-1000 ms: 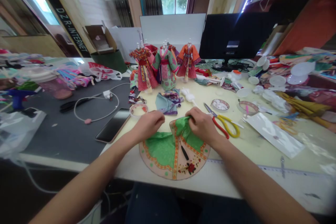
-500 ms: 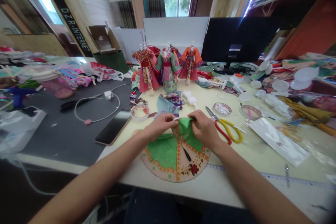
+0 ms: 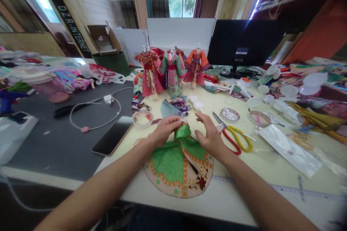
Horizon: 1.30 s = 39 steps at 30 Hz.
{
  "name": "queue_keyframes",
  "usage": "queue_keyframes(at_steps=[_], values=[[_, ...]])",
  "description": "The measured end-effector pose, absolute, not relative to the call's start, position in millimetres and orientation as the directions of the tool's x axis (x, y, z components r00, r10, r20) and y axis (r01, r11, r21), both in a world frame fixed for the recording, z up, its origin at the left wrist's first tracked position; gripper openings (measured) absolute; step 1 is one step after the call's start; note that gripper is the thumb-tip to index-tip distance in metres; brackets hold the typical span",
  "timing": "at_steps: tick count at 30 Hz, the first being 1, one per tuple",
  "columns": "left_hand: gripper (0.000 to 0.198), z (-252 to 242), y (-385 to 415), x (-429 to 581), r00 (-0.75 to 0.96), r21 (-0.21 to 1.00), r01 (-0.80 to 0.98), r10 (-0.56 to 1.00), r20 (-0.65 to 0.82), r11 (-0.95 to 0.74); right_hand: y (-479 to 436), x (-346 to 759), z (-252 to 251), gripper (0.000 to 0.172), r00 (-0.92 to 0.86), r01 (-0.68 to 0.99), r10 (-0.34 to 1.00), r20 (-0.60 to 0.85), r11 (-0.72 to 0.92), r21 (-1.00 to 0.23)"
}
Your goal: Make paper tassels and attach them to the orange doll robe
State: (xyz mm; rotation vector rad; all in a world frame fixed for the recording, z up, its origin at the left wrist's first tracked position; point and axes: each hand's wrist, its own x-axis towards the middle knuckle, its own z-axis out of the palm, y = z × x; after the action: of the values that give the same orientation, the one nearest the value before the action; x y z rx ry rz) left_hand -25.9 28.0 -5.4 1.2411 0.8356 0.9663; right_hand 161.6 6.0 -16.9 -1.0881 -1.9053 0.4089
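A round piece of green and peach fabric (image 3: 166,164) with orange patterned bands and a red flower lies on the table in front of me. Its upper part is gathered and raised, and there my left hand (image 3: 165,130) pinches the cloth between thumb and fingers. Just to the right of the raised green fold, my right hand (image 3: 210,135) has its thumb and fingers apart, with nothing in them. Red-and-yellow-handled scissors (image 3: 234,133) lie beside my right hand. A crumpled blue and purple cloth (image 3: 175,106) sits beyond my hands.
Small dressed figures (image 3: 172,70) stand behind, before a monitor (image 3: 245,45). A phone (image 3: 112,136) and a tape roll (image 3: 142,119) lie left. On the right are a white packet (image 3: 288,149), another tape roll (image 3: 230,114) and a ruler (image 3: 298,190) along the front.
My right hand has let go of the green cloth and moved slightly away, its fingers parting. The freed cloth has folded over beside my left hand, which keeps its pinch.
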Motion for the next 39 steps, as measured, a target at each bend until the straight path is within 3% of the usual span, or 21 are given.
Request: queue_keyframes(at_steps=[5, 7, 9, 10, 14, 18, 22, 29, 34, 39], values=[[0.026, -6.8, 25.9, -28.5, 0.401, 0.974, -0.214, 0.916, 0.016, 0.076, 6.3, 154.0, -17.7, 0.058, -0.369, 0.219, 0.897, 0.243, 0.338, -0.915], [0.027, -7.4, 27.2, -30.9, 0.385, 0.974, -0.217, 0.923, 0.026, 0.064, 5.9, 152.7, -15.8, 0.041, -0.424, 0.201, 0.893, 0.149, 0.253, -0.947], [0.028, -8.5, 30.0, -34.5, 0.324, 0.986, -0.168, 0.945, 0.047, 0.008, 4.8, 154.0, -12.3, 0.012, -0.39, 0.264, 0.916, 0.095, 0.21, -0.941], [0.029, -9.2, 31.9, -36.7, 0.27, 0.991, -0.126, 0.96, 0.072, -0.039, 4.1, 155.6, -10.0, 0.008, -0.35, 0.288, 0.933, 0.086, 0.195, -0.938], [0.025, -12.4, 39.6, -44.9, 0.062, 0.981, 0.015, 0.98, 0.19, -0.191, 1.6, 164.3, -1.6, 0.014, -0.246, 0.171, 0.968, 0.055, 0.099, -0.98], [0.023, -14.2, 42.8, -46.6, -0.025, 0.976, -0.009, 0.976, 0.218, -0.219, 1.3, 169.9, 2.8, 0.018, -0.234, 0.004, 0.971, -0.04, -0.04, -0.999], [0.021, -12.5, 44.4, -47.4, -0.066, 0.974, -0.052, 0.974, 0.218, -0.221, 3.0, 174.1, 8.8, 0.026, -0.211, -0.052, 0.973, -0.087, -0.1, -0.994], [0.015, -4.3, 51.8, -58.7, -0.077, 0.98, -0.054, 0.979, 0.187, -0.191, 4.5, 182.0, 15.9, 0.027, -0.194, 0.261, 0.979, -0.065, -0.012, -0.965], [0.017, -10.6, 49.6, -46.7, -0.14, 0.976, -0.178, 0.985, 0.103, -0.127, 3.9, 175.4, 10.0, 0.031, -0.126, 0.392, 0.992, 0.029, 0.076, -0.917], [0.021, -19.7, 50.5, -32.8, -0.209, 0.962, -0.26, 0.978, 0.028, -0.083, 0.9, 167.0, 5.4, 0.028, -0.173, 0.368, 0.978, 0.116, 0.173, -0.913]])
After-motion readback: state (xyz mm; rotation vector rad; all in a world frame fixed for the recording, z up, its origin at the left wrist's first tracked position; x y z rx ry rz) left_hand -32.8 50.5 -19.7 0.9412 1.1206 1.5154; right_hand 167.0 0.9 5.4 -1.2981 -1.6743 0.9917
